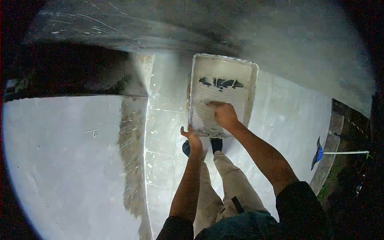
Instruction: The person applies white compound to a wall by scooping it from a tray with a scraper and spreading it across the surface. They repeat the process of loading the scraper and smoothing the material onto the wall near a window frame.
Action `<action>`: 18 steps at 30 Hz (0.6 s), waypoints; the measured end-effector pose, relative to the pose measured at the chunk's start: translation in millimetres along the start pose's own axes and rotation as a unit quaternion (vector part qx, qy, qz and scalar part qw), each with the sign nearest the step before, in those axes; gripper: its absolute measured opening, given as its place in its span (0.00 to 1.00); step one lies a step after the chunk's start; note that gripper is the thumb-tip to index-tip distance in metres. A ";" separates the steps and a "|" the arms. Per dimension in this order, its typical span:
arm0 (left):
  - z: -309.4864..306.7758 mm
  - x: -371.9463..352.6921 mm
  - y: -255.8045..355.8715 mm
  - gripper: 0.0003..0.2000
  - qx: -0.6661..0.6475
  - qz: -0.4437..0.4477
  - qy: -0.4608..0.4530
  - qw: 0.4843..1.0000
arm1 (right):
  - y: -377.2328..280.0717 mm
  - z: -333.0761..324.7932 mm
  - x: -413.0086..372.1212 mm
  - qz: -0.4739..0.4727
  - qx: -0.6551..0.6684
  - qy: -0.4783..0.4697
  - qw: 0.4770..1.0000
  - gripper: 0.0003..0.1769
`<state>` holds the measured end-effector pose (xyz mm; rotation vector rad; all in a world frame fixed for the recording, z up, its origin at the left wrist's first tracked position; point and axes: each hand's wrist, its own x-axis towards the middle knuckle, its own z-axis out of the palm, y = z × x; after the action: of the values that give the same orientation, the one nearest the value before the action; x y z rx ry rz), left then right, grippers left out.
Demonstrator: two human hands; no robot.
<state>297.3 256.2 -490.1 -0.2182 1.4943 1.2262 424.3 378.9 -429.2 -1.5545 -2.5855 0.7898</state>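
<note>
A paint tray [255,86] coated with whitish paint hangs in front of my legs, its rim crusted with dried paint. Diagonal ridges line its sloped bed, and a dark patch shows through the paint near the middle. My left hand [193,140] is closed on the near left corner of the tray, the thumb sticking out to the left. Over the ridged bed is my right hand [225,115], its fingers curled together and pointing left. Whatever its fingers may hold is too small or hidden to make out.
A grey wall [280,44] rises just beyond the tray. Pale floor [68,160] spreads around my feet, with a rough brownish strip [132,160] at left. At right lie a blue broom head [319,153] with a white handle and a curb [327,160].
</note>
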 end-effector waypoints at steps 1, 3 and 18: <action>5.8 -3.8 6.2 0.35 0.087 0.053 0.044 0.994 | -4.5 -11.6 -3.3 0.056 0.104 0.042 0.992 0.22; 13.9 -12.7 23.0 0.33 0.169 0.112 0.089 0.975 | 8.3 -6.8 -4.0 0.096 0.256 0.167 0.947 0.18; -21.8 -188.0 233.0 0.26 0.535 0.502 0.115 0.669 | -154.0 -166.1 13.2 0.085 0.789 -0.071 0.604 0.18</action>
<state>185.2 253.9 -211.6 1.4804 2.4195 0.8350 336.5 400.1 -221.1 -0.9064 -0.6811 2.2165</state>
